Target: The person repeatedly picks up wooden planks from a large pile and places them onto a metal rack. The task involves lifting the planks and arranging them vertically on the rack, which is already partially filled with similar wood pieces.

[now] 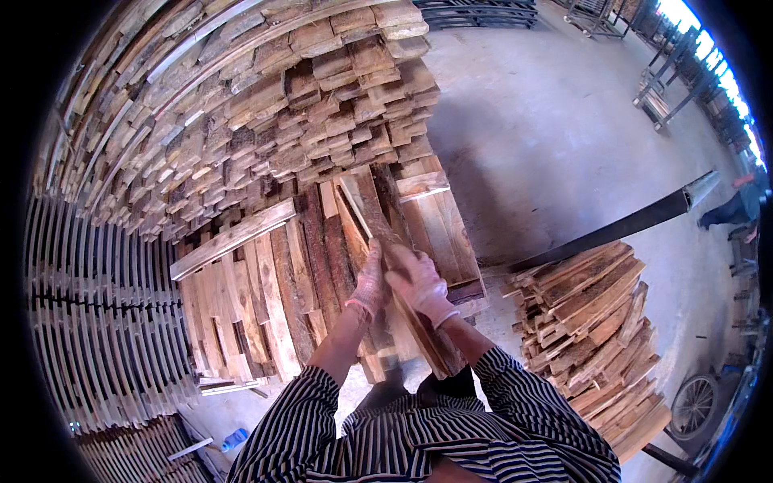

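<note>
A low stack (266, 290) of boards lies straight ahead, with a tall pile (266, 105) behind it. Both hands (403, 282) hold a plank (386, 266) over the stack's right part. Another pile (596, 338) lies to the right, a beam (620, 229) behind it.

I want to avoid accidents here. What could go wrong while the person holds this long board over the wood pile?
Both hands, left hand and right hand, grip one rough plank; thin gloves may let splinters through. It could slip onto the layer of boards below. The tall stack behind looks uneven; pieces might slide.
</note>
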`<state>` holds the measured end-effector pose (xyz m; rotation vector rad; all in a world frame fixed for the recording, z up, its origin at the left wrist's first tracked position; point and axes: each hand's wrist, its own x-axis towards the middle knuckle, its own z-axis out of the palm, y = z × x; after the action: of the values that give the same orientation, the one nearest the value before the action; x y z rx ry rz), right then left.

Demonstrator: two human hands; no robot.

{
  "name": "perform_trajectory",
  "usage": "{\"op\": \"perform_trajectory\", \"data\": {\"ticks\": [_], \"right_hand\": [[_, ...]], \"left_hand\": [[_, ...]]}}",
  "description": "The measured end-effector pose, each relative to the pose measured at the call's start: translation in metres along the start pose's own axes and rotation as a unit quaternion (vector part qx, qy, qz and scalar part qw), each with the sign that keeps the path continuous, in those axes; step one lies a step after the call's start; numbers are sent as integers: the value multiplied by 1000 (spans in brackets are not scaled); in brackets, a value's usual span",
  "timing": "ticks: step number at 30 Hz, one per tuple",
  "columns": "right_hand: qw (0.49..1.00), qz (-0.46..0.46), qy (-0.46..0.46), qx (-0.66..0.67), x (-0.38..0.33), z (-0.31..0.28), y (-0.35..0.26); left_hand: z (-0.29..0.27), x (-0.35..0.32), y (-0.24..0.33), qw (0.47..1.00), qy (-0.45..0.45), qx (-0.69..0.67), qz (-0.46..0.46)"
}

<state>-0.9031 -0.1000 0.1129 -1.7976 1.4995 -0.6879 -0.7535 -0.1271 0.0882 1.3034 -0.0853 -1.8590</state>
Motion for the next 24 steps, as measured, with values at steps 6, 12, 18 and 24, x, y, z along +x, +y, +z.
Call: {"op": "perform_trajectory", "data": {"ticks": [6,12,18,24], "right_hand": [[993,94,-17,-72,36,-6,5],[986,83,-32,-142,54,3,42],[993,-64,41,95,4,7,5],[987,62,151,-6,14,-24,68]], "left_hand": [[-27,-15,4,994,-19,-35,100],[-20,-33,41,993,-84,21,77],[19,1,28,975,0,183,128],[-22,45,7,428,-11,816,389]]}}
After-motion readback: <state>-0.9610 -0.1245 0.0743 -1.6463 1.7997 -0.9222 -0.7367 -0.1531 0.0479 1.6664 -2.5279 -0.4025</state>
